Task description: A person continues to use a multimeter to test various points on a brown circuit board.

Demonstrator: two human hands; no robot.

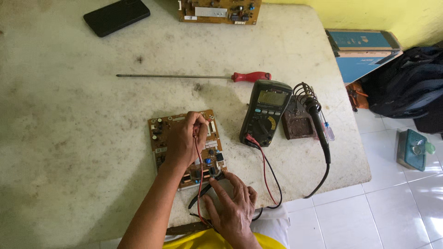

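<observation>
Now, circuit board (162,133) under left hand (183,140), right hand (233,203) beside

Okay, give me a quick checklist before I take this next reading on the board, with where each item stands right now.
1. Left hand holds the red probe on the circuit board: ok.
2. Right hand holds the black probe at the board's near edge: ok.
3. Both leads plugged into the multimeter: ok.
4. Meter display readable: cannot tell.
5. Soldering iron parked on its stand, away from the hands: ok.
6. Screwdriver clear of the board: ok.
</observation>
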